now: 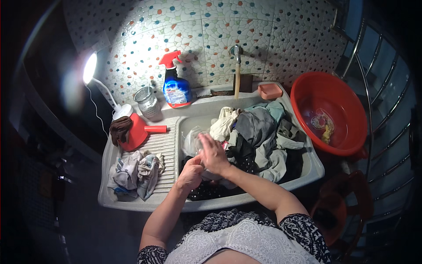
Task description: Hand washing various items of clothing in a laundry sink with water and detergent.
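Note:
My left hand is over the left part of the sink basin, its fingers curled near a clear plastic bag. Just right of it and touching it, my right hand has its fingers extended and blurred. Whether either hand holds the bag cannot be told. Grey, green and black clothes fill the basin, with a cream cloth at their upper left. A black polka-dot cloth lies under my hands. On the ribbed washboard rests a pile of pale socks.
A red plastic scoop with a brown cloth, a lit lamp, a mesh cup and a blue spray bottle stand left. Behind are a faucet and soap dish; right, a red basin.

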The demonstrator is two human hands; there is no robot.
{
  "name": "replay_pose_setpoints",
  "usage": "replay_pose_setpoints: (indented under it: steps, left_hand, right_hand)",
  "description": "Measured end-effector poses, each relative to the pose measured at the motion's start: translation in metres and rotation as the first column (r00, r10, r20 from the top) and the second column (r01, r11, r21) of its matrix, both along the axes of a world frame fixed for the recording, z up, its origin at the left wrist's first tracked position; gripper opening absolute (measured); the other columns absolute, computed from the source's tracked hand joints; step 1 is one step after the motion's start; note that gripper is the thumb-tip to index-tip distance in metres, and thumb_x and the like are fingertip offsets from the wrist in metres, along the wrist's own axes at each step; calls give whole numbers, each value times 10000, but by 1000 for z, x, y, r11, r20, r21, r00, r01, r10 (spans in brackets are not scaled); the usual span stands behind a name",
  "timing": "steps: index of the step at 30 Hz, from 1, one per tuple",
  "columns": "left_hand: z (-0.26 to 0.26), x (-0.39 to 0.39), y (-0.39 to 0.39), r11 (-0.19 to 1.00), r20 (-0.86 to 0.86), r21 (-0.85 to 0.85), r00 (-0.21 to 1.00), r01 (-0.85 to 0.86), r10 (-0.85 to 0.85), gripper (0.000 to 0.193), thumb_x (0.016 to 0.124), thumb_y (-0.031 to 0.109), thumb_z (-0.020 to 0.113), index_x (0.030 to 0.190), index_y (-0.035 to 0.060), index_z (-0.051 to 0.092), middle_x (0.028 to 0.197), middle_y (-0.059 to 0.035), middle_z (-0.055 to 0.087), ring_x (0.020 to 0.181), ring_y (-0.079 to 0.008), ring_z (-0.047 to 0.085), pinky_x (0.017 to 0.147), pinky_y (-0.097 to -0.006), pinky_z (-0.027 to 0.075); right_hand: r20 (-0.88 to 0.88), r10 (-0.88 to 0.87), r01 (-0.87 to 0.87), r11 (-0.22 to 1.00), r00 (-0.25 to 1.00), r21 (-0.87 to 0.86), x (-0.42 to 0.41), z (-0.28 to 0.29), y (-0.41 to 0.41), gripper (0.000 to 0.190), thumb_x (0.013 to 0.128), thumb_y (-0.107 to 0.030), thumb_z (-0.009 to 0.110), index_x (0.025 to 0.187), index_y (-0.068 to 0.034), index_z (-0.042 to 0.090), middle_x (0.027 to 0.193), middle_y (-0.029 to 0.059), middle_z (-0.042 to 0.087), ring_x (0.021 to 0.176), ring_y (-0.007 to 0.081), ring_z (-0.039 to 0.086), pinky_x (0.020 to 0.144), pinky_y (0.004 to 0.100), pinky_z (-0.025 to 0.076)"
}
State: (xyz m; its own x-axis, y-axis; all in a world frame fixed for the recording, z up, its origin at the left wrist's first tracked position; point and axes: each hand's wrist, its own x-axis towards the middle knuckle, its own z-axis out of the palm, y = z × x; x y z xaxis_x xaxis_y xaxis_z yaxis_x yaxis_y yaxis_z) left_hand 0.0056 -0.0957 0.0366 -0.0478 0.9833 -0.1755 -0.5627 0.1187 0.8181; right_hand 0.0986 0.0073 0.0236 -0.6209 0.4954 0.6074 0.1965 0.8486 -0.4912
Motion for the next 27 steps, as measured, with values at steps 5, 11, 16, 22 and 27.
replay_pose_setpoints:
  steps: [5, 11, 16, 22, 27]
  left_hand:
    - [34, 14, 11, 993, 214, 111, 974, 49, -72, 697, 579, -148, 317, 1264, -39, 392, 1176, -178, 509, 1049, -304, 555, 865, -429, 484]
    - [16, -16, 41, 950, 281, 209, 945, -233, 170, 758, 572, -163, 307, 1307, 15, 369, 1197, -170, 498, 1118, -278, 505, 981, -399, 392]
    - [0, -19, 66, 918, 344, 291, 925, -270, 163, 740, 557, -136, 315, 1278, 14, 397, 1178, -151, 514, 1109, -282, 509, 981, -397, 389]
    - [-27, -18, 69, 896, 555, 277, 819, -347, 145, 607, 614, -46, 419, 1218, 4, 432, 1120, -140, 533, 1044, -310, 521, 931, -486, 401]
    - [-55, -41, 66, 950, 547, 10, 797, -311, 255, 375, 746, 66, 532, 1117, 9, 520, 1033, -122, 602, 991, -308, 563, 876, -495, 444]
  right_hand:
    - [-32, -225, 168, 808, 974, -564, 7, -62, 86, 537, 843, -289, 456, 1210, 92, 363, 1092, 318, 517, 1021, 450, 498, 876, 448, 404]
    - [-290, 40, -292, 155, 956, -944, 45, 6, 81, 532, 784, -290, 544, 1175, 54, 437, 840, 156, 590, 696, 238, 602, 636, 314, 490]
    - [-641, 200, -528, -416, 741, -740, 60, 15, 66, 549, 779, -294, 534, 1213, 26, 426, 888, 154, 583, 726, 241, 589, 661, 315, 500]
    - [-569, 306, -480, -320, 763, -817, 59, 17, 53, 554, 790, -304, 503, 1234, 17, 422, 861, 135, 567, 726, 215, 570, 657, 305, 474]
    - [-531, 440, -422, -326, 724, -846, 60, 13, 42, 500, 791, -267, 511, 1205, 9, 460, 819, 101, 567, 719, 171, 557, 662, 284, 462]
